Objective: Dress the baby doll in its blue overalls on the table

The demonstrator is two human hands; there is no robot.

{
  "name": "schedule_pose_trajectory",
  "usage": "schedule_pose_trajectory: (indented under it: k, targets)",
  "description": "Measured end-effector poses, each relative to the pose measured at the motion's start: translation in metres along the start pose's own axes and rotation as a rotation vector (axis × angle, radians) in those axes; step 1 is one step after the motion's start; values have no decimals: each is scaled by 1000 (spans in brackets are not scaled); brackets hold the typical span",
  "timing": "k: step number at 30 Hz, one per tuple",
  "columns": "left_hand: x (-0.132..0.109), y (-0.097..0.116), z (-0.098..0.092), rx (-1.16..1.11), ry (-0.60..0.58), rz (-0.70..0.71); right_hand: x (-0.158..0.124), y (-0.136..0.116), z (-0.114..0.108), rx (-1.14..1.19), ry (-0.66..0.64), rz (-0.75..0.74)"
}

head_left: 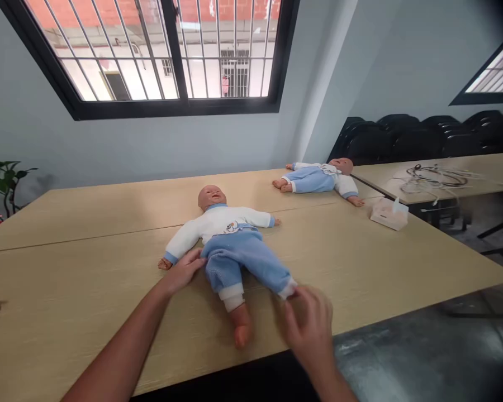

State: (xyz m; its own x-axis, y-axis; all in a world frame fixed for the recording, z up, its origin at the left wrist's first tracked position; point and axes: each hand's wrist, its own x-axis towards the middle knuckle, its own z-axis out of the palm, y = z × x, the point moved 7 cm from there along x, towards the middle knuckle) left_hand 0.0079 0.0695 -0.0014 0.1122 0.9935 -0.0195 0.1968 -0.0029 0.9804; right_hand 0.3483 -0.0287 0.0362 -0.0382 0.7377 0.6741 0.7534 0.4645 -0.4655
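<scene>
A baby doll [212, 220] lies on its back on the table, head away from me, in a white top with blue cuffs and light blue trousers [238, 251]. My left hand [188, 269] lies against the trousers at the hip, its fingers stretched out. At the trouser leg on the right, my right hand [311, 318] has its fingers on the white cuff [288, 288]. That hand is blurred by motion and hides the foot there. The other foot [241, 329] is bare and shows below its cuff.
A second, similarly dressed doll [314, 177] lies at the back right. Near it stands a tissue box [389, 215]. Cables [438, 176] lie on another table, with stacked black chairs [414, 139] behind. A plant [4, 184] is at the far left; the table's front edge is close to me.
</scene>
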Motion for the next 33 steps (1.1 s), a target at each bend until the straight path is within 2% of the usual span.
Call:
schedule_pose_trajectory:
  k: [2,3,5,6,8,10,13,15,17,19,22,25,27,30,33]
  targets:
    - [-7,-2,2,103,-131,20,-21,-42,16,114,-170,-152]
    - [-9,-3,3,102,-143,30,-31,-57,27,157,-278,-166]
    - [-10,-4,7,-11,-102,41,-42,-74,45,189,-396,-121]
    - [-10,-4,9,-109,-59,61,-43,-76,51,191,-413,-75]
    - [-10,0,14,-296,36,134,-36,-70,58,216,-400,21]
    - [-9,4,17,-399,82,207,-20,-56,60,286,-391,132]
    - [-7,4,24,-367,-43,201,11,-31,51,434,-369,361]
    - [-8,2,26,-215,-156,162,30,-16,43,567,-351,560]
    - [-9,-1,28,-27,-219,147,45,-8,37,708,-356,733]
    - [-10,-1,34,35,-263,156,60,-5,32,798,-362,817]
    - [-11,3,48,-205,-308,186,79,-1,26,851,-326,815]
    - [-8,9,51,-371,-258,244,90,6,24,906,-276,811]
    - [-4,9,47,-198,-181,244,93,9,23,931,-259,821]
    - [1,9,37,198,-35,191,96,12,21,929,-253,823]
    - [7,9,31,365,98,158,97,13,13,905,-273,801]
